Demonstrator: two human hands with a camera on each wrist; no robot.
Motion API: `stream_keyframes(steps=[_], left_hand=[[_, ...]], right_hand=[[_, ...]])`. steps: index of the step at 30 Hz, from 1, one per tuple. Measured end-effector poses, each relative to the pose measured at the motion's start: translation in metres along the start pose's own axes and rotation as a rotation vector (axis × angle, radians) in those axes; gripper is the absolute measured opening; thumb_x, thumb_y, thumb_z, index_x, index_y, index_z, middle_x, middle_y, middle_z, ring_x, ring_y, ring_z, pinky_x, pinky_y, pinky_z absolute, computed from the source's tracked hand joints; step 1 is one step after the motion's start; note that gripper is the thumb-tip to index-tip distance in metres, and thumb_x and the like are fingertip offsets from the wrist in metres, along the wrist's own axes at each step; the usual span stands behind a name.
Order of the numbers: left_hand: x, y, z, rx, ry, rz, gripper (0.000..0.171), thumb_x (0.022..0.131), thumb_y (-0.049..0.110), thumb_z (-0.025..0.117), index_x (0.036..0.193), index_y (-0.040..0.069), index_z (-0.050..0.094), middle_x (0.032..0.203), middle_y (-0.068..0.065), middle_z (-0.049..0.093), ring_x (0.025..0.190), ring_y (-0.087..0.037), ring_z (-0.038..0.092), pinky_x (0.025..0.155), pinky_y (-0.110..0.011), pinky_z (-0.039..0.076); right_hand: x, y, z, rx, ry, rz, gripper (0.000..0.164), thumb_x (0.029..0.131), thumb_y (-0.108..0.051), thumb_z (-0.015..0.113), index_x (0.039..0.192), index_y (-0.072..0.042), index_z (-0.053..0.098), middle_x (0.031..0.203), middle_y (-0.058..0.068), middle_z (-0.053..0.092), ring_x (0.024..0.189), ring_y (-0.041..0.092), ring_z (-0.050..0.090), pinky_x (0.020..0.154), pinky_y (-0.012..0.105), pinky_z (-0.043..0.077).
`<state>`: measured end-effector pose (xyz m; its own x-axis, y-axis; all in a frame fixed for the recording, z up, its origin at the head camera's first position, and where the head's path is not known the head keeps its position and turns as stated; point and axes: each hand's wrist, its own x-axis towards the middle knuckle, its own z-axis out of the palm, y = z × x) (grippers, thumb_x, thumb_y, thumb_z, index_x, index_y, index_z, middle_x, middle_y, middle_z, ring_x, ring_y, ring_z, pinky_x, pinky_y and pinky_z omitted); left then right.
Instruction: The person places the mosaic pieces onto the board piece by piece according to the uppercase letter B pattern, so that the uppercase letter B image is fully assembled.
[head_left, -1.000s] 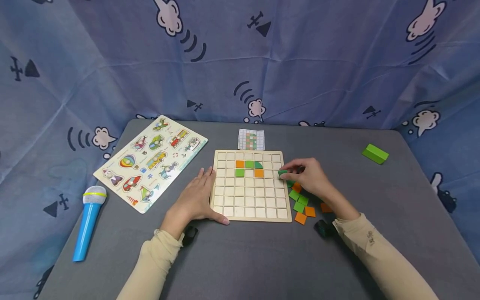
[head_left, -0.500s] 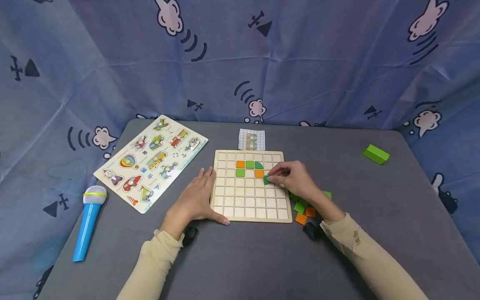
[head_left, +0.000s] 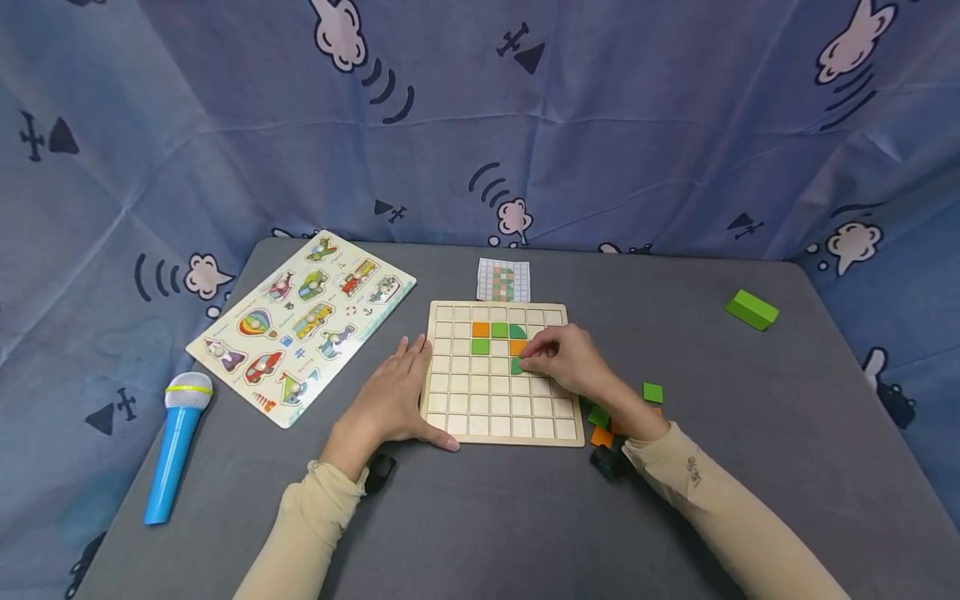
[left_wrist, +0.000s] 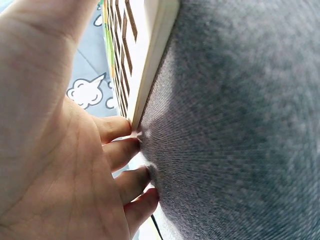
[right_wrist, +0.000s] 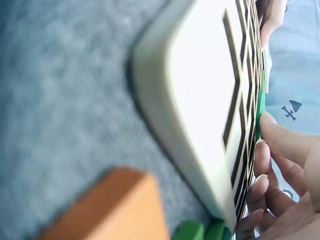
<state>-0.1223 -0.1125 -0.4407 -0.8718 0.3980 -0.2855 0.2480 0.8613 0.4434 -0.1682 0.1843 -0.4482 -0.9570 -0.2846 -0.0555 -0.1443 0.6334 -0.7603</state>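
Note:
A square wooden grid board [head_left: 501,406] lies on the grey table, with orange and light green square tiles and a dark green quarter-round tile [head_left: 517,332] in its upper cells. My right hand [head_left: 573,362] pinches another dark green tile [head_left: 516,367] between thumb and finger, at a cell just below the right orange tile [head_left: 517,347]. In the right wrist view that green tile [right_wrist: 259,112] is seen edge-on by the fingertips. My left hand [head_left: 386,398] rests along the board's left edge, fingers extended and thumb at the front left corner.
A small pattern card [head_left: 503,280] lies behind the board. Loose tiles [head_left: 600,417] are partly hidden under the right forearm. A picture puzzle board [head_left: 300,329] and a blue toy microphone [head_left: 176,450] lie at left. A green block [head_left: 752,309] stands far right.
My right hand has carried the dark green tile leftward from the board's right edge to the cell below the orange tile. The left hand stays in place.

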Motion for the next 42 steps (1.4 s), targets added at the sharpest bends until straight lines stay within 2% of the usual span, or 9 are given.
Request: stream_keyframes(steps=[5, 13, 22, 33, 42], left_hand=[[0.000, 0.000, 0.000, 0.002, -0.002, -0.006, 0.158, 0.060, 0.068, 0.096, 0.169, -0.002, 0.007, 0.179, -0.019, 0.005, 0.167, -0.038, 0.001, 0.136, -0.052, 0.017], [0.001, -0.001, 0.001, 0.003, -0.004, -0.010, 0.159, 0.059, 0.069, 0.097, 0.169, -0.001, 0.006, 0.179, -0.019, 0.005, 0.167, -0.038, 0.001, 0.136, -0.053, 0.017], [0.000, -0.002, 0.002, 0.005, 0.000, -0.006, 0.158, 0.059, 0.069, 0.097, 0.169, -0.002, 0.007, 0.179, -0.019, 0.006, 0.167, -0.038, 0.002, 0.136, -0.052, 0.016], [-0.001, -0.001, 0.001, -0.003, 0.012, -0.001, 0.158, 0.059, 0.068, 0.097, 0.169, -0.002, 0.008, 0.179, -0.019, 0.007, 0.167, -0.039, 0.003, 0.135, -0.054, 0.018], [-0.001, 0.001, 0.000, -0.003, 0.007, -0.004, 0.158, 0.059, 0.067, 0.097, 0.169, -0.002, 0.008, 0.179, -0.020, 0.007, 0.167, -0.039, 0.003, 0.135, -0.056, 0.019]], right_hand=[[0.001, -0.001, 0.002, -0.001, 0.004, 0.014, 0.008, 0.089, -0.011, 0.087, 0.088, -0.008, 0.080, 0.079, 0.007, 0.071, 0.068, 0.018, 0.057, 0.062, 0.026, 0.045], [0.000, -0.002, 0.002, -0.009, 0.004, 0.027, 0.017, 0.089, -0.012, 0.087, 0.086, -0.008, 0.071, 0.077, 0.006, 0.066, 0.066, 0.019, 0.053, 0.062, 0.028, 0.043], [-0.002, 0.003, -0.001, 0.015, 0.013, 0.000, 0.012, 0.094, -0.013, 0.083, 0.093, -0.006, 0.073, 0.081, 0.008, 0.068, 0.070, 0.018, 0.056, 0.063, 0.025, 0.046], [-0.012, 0.021, -0.025, 0.029, 0.043, 0.018, 0.007, 0.099, -0.011, 0.076, 0.102, -0.005, 0.075, 0.090, 0.010, 0.070, 0.081, 0.020, 0.058, 0.068, 0.024, 0.046], [-0.023, 0.035, -0.048, 0.027, 0.071, 0.036, 0.015, 0.106, -0.014, 0.067, 0.111, -0.002, 0.074, 0.101, 0.016, 0.071, 0.085, 0.024, 0.056, 0.067, 0.025, 0.045]])
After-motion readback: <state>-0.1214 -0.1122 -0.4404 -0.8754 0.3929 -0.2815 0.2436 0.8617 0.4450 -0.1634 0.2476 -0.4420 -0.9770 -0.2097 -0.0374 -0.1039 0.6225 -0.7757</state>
